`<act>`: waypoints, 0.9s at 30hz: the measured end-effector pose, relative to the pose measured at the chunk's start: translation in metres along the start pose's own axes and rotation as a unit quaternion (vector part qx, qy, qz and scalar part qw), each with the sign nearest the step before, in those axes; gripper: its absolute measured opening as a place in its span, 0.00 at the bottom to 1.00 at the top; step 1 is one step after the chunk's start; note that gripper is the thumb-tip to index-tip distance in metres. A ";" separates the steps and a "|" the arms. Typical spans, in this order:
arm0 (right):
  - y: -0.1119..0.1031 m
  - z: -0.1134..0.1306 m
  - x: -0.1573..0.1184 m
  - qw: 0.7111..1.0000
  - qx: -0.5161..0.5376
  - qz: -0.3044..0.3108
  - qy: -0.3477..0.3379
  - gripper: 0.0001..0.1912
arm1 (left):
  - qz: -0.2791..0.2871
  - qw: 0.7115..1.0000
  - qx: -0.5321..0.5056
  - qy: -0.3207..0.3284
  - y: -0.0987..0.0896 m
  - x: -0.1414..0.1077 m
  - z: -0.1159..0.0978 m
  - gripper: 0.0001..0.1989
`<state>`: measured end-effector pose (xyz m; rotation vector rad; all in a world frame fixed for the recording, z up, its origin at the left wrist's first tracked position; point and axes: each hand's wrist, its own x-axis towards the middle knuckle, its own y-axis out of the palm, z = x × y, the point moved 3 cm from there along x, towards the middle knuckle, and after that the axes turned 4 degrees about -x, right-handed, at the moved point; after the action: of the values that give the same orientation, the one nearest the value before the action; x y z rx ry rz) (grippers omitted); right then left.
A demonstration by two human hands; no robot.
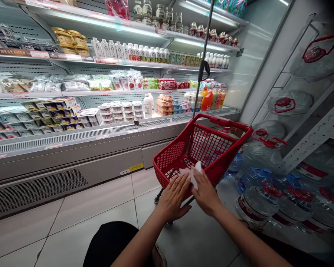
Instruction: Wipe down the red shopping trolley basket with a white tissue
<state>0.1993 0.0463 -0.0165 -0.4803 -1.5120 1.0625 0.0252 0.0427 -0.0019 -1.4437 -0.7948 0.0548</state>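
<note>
A small red shopping cart [169, 152] with mesh sides stands on the tiled floor in the head view. Over its near edge, my right hand [204, 191] is closed on a crumpled white tissue [194, 178]. My left hand [174, 196] lies flat beside it, fingers stretched out towards the cart, their tips close to the tissue's left side. Whether those fingertips touch the tissue or the cart I cannot tell.
An open refrigerated shelf [105, 133] with packaged goods runs behind the cart. Large water bottles [258, 202] stand and hang on a rack at the right. My knee [114, 241] is at the bottom. A thin pole [207, 40] rises behind the cart.
</note>
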 end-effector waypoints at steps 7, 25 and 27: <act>-0.005 0.041 -0.021 0.999 0.015 0.003 -0.041 0.40 | -0.010 0.999 -0.003 -0.039 -0.001 0.015 0.028 0.52; -0.021 -0.005 -0.040 0.996 -0.049 -0.024 0.069 0.39 | -0.038 0.991 0.053 -0.118 0.012 0.011 0.018 0.50; -0.014 0.010 -0.029 0.998 -0.036 -0.011 0.049 0.42 | -0.037 0.992 0.050 -0.109 0.016 0.012 0.009 0.49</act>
<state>0.2005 0.0129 -0.0205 -0.5568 -1.4699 0.9552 0.0360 0.0594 -0.0117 -1.3256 -1.0091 0.1962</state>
